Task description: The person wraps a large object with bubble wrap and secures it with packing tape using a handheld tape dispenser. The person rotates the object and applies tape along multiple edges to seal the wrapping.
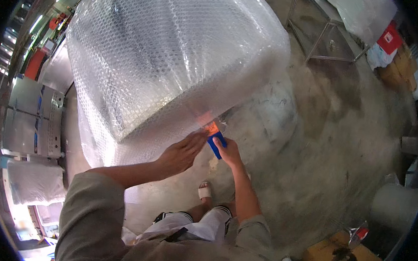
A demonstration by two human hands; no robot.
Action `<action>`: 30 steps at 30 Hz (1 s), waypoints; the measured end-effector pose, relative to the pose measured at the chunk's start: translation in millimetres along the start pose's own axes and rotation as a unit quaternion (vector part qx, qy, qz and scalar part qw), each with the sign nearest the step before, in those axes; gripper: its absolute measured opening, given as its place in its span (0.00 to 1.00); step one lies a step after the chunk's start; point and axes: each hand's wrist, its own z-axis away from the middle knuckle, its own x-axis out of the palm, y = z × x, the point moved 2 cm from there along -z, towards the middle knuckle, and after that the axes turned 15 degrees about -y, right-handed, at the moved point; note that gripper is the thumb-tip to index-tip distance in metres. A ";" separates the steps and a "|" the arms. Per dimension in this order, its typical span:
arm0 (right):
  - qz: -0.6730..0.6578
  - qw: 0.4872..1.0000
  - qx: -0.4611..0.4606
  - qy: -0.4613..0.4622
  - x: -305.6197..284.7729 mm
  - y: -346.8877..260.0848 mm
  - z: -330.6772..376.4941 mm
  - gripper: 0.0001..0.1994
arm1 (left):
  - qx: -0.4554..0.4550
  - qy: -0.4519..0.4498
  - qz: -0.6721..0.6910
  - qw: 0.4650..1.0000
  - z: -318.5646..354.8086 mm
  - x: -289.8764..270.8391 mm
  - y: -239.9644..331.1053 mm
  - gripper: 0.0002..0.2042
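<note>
Both hands met at the bubble-wrapped appliance (pixel 165 61) — left hand (pixel 181 152) spread flat, right hand (pixel 229 153) gripping a blue tape dispenser (pixel 216 139).

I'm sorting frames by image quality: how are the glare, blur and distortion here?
Head view: glare whitens the top of the bubble wrap; fisheye bends the metal cabinets at the rim, corners black; the left hand and right hand on the blue tool look slightly soft.

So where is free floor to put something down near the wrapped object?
Bare concrete floor lies right of the bubble-wrapped object, between the metal frame and the cardboard box. It is crowded by the left hand and right hand, which holds a blue tool.
</note>
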 end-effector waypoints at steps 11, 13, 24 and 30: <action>0.229 0.943 0.236 0.037 -29.1 26.4 31.3 0.37 | 0.008 0.068 -0.049 0.996 -130.8 18.0 -19.3 0.30; 0.082 0.960 0.250 0.093 -32.6 35.6 81.7 0.35 | -0.001 0.056 -0.033 0.998 -137.7 18.6 -15.5 0.28; -0.093 0.969 -0.223 0.044 72.5 -165.8 123.6 0.30 | 0.013 0.274 0.135 0.952 144.5 82.4 35.4 0.26; -0.098 0.971 -0.216 -0.038 106.5 -201.5 52.7 0.31 | -0.138 0.018 -0.132 0.982 162.9 156.7 -7.2 0.39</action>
